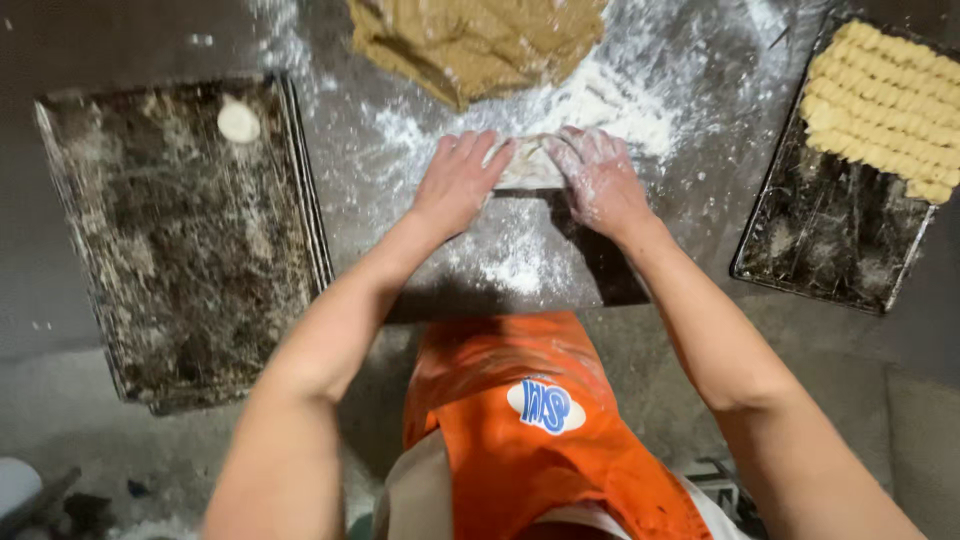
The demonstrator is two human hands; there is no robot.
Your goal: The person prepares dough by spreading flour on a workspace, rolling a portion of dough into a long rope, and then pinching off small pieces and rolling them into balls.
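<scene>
1. The dark, flour-crusted metal baking tray (180, 250) on the left holds only one small pale round disc of dough (238, 121) near its far edge. It seems to overhang the table's near edge a little, so a knock from the elbow could tip it.

2. The left hand (458, 182) lies flat, fingers close together and stretched forward, fingertips pressing on the left end of the small pale flattened piece of dough (528, 165). It presses rather than grips. Uneven pressure from this side could leave the piece thicker at one end.

3. That piece sits at the middle of the floured dark work surface (600, 270), between both hands and just in front of the large tan mound of dough (480, 40). It looks soft, whitish with flour and roughly oblong, though the hands cover most of it, so I cannot be sure of its outline. Bare patches of surface nearby could make it stick and tear.

4. The flour-dusted right hand (600, 180) rests curled over the right end, fingers narrow and bent down on the dough.

5. At far right, a second dark metal tray (830, 240) carries rows of yellow ridged dough sticks (885, 110) packed touching; crowding may fuse them.
</scene>
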